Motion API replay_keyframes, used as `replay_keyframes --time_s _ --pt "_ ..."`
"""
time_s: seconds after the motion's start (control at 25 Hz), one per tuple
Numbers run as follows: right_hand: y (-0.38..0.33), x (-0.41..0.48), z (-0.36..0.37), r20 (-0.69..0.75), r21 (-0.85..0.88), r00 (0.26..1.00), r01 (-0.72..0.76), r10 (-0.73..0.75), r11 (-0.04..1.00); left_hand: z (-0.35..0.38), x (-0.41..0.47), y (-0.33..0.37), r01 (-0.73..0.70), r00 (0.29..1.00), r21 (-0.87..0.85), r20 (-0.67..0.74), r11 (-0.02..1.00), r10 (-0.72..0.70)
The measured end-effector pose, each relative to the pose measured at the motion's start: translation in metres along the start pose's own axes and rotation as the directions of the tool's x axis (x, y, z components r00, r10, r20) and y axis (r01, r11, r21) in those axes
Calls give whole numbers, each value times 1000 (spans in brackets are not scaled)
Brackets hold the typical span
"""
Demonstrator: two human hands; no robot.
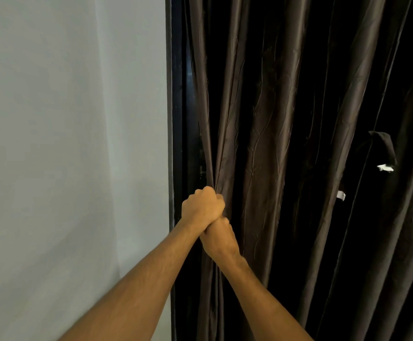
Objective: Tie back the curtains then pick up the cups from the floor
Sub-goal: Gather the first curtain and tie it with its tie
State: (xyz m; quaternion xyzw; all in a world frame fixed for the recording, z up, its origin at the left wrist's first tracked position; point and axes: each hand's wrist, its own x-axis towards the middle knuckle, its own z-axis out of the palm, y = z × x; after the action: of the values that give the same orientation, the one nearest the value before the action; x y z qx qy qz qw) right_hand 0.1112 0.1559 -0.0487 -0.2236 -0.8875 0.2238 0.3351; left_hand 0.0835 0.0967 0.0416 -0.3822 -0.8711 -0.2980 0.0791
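A dark brown curtain (269,124) with an embossed vine pattern hangs in long folds over the right half of the view. My left hand (203,206) grips the curtain's left edge in a fist beside the dark frame. Just below it, my right hand (219,238) also grips the gathered edge, touching the left hand. A dark fabric strap (386,146) with a white tag hangs among the folds at the right. No cups are in view.
A pale grey wall (72,143) fills the left half. A dark door or window frame (176,94) runs vertically between wall and curtain. A small white label (341,195) shows lower on the curtain.
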Motion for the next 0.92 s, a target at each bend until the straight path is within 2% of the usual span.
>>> replay_keyframes --time_s 0.12,0.24,0.32,0.4,0.52,0.56,0.64,0.72,0.8,0.92 --pt "6 -1 3 25 -81 999 50 -48 995 3 3 1 -15 1000 23 -26 1000 15" --pt "8 -1 -19 63 9 996 65 -66 998 7 4 1 -13 1000 45 -25 999 14" --pt "9 -8 -37 16 3 992 123 -123 992 6 5 -2 3 1000 41 -22 999 -2" --pt "15 -15 -51 -184 -89 963 182 -195 979 6 7 -5 1 1000 21 -15 1000 -1" --pt "31 -16 -67 -528 -201 825 108 -200 974 9 9 -9 -30 1000 14 -8 999 30" --pt "37 -15 -71 -624 -187 768 37 -148 982 10 10 -10 -40 999 13 -9 999 40" --pt "45 -14 -81 -728 -21 683 -100 53 995 13 11 -11 -51 999 10 -8 999 51" --pt "52 -12 -85 -670 182 690 -206 274 962 15 13 -10 -55 998 7 -12 998 55" --pt "57 -11 -82 -514 315 765 -251 387 915 17 13 -7 -61 998 7 -12 998 61" --pt "58 -10 -70 -328 315 889 -218 321 924 17 11 -1 -64 998 5 -12 998 64"
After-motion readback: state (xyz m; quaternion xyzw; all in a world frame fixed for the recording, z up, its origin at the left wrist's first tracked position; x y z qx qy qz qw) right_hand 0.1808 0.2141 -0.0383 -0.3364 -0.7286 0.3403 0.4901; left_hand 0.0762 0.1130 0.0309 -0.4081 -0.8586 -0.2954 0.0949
